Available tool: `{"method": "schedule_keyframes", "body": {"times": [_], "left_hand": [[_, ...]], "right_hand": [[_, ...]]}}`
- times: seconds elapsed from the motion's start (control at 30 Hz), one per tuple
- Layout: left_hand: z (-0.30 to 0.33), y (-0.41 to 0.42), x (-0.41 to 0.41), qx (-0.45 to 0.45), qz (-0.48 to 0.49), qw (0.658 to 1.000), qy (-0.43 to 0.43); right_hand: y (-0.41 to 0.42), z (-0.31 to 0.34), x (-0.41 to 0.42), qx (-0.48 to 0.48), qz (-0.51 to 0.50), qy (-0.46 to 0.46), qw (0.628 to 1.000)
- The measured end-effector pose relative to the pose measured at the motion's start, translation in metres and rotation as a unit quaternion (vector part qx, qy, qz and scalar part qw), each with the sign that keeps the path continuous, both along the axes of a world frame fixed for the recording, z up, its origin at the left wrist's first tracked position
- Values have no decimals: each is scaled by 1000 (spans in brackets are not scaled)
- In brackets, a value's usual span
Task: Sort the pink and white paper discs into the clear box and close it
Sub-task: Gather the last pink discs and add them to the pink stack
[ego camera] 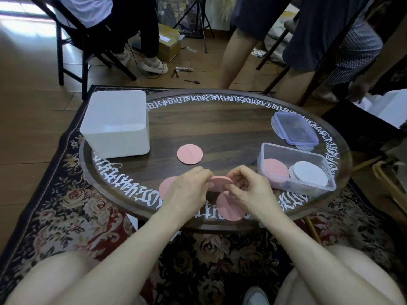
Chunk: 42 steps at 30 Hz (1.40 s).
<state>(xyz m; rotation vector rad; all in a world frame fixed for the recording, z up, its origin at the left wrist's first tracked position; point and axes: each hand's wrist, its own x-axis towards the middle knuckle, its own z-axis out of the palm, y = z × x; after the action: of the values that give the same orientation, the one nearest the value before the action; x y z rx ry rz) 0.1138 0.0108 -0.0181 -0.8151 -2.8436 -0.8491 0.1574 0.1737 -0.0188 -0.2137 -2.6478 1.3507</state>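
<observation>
Both hands pinch a small stack of pink discs [220, 183] just above the table's near edge, my left hand [189, 188] on its left side and my right hand [246, 188] on its right. Three loose pink discs lie on the table: one in the middle [189, 154], one partly under my left hand [166, 188], one below my right hand [229, 209]. The clear box [271, 148] stands open at the right, with pink discs [275, 169] on its left side and white discs [310, 172] on its right. Its purple-rimmed lid [295, 128] lies behind it.
A white lidded bin [116, 124] stands at the table's far left. The round dark table [220, 119] has a white script border and sits on a floral rug. Seated and standing people, chair legs, a tripod and a cardboard box crowd the floor beyond.
</observation>
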Motion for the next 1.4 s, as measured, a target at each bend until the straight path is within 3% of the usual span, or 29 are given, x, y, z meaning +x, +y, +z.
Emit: {"method": "schedule_keyframes", "body": {"times": [0.33,0.8,1.17,1.3,1.4], "left_hand": [[0,0,3,-2,-7,999,46],[-3,0,-1,-5,-19,999,26],[-3,0,-2,-1,-9,1000,19],[1,1,-3,134,46,986,-84],[4,2,-7,268,51,936,-225]], "right_hand": [[0,0,0,22,-7,30,999],[4,2,3,28,-22,14,999],[7,3,5,-24,-35,-12,999],[6,2,4,-58,-13,-9,998],[7,8,5,-135,-10,8,991]]}}
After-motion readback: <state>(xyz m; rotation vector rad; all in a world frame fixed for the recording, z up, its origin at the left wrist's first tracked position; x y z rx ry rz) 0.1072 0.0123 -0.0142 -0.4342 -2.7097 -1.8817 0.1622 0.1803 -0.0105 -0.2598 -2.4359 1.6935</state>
